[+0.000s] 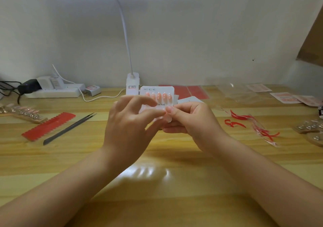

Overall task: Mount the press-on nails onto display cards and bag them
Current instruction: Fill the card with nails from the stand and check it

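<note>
Display card raised mid-scene, nails facing viewer; left hand and right hand both pinching its lower edge, probably for bagging.

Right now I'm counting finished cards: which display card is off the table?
The display card with five pink nails, held up between both hands; the other cards lie flat at the far right.

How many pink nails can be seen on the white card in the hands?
5: the pink nails sit in one row across the upper part of the display card; the fingers may hide others lower down.
</note>
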Available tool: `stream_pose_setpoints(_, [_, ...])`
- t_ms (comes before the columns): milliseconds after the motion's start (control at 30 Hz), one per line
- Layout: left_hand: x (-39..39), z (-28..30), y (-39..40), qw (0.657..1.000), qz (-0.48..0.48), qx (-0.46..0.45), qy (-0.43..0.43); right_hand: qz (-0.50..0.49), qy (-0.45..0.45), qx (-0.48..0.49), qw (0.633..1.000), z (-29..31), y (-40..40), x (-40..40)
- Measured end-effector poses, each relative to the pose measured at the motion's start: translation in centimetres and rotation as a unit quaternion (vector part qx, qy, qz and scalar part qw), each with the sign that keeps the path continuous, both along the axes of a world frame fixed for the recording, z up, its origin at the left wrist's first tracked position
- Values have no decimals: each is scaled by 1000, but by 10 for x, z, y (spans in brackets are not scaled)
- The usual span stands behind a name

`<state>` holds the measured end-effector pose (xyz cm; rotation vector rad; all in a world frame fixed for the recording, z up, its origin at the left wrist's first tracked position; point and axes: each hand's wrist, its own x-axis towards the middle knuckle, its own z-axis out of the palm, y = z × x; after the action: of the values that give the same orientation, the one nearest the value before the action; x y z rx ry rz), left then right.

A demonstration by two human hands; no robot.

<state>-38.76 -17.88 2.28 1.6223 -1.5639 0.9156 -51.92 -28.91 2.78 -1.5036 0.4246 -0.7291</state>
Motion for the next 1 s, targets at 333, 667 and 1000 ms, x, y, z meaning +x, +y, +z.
stream_pose_setpoints(333, [2,6,3,1000,-4,-9,-20,7,-11,-37,999,4,6,2])
stream_pose_setpoints(667, [7,5,2,999,2,-37,-32,30,-25,5,999,7,7,2])
stream_pose_setpoints(1000, [4,2,0,999,-18,-34,0,23,-39,22,999,12,0,-1])
